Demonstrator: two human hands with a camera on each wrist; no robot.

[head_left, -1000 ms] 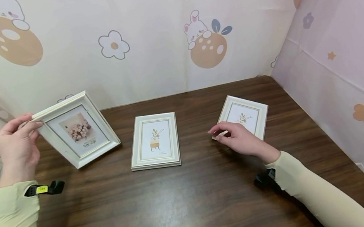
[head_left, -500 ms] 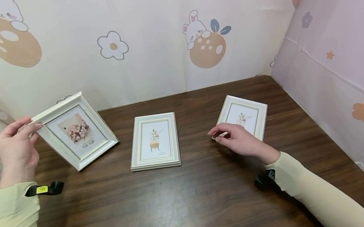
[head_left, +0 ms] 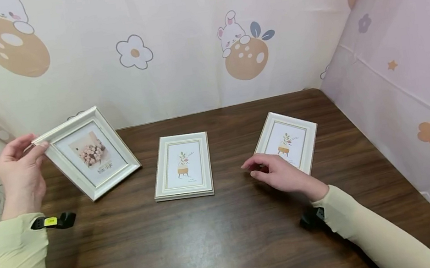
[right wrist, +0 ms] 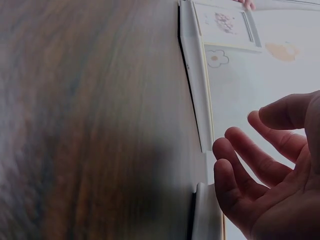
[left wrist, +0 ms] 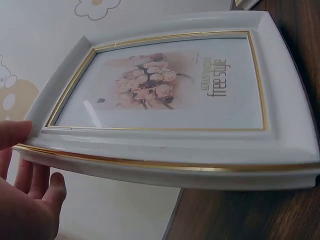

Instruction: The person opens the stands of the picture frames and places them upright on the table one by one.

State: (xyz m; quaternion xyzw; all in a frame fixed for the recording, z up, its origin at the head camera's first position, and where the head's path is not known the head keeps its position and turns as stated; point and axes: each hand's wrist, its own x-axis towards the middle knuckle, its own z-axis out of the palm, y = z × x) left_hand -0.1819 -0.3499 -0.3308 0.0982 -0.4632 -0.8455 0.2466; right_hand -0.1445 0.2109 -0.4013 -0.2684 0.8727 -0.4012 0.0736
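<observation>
My left hand [head_left: 21, 174] pinches the upper left corner of a white picture frame [head_left: 132, 165] with gold trim, thumb on the front and fingers behind. That frame is tilted up, its lower edge down by the tabletop, and shows a pink bouquet picture [left wrist: 145, 82] with "free style" lettering. My right hand [head_left: 281, 172] hovers with loosely bent fingers and nothing in them, overlapping the lower left of another white picture frame [head_left: 309, 138]. This one lies face up at an angle, with a potted plant print. Between the hands a third white picture frame [head_left: 159, 179] lies flat, bearing a similar print.
The dark wooden table [head_left: 199, 252] runs to a patterned cloth backdrop [head_left: 182, 55] along its far edge. A second cloth side [head_left: 409, 91] closes off the right. Black camera straps [head_left: 55, 222] sit on the wrists.
My right hand has drawn slightly left and down off the right frame, uncovering more of its print. The frame in my left hand has shifted only a little; the middle one stays put.
</observation>
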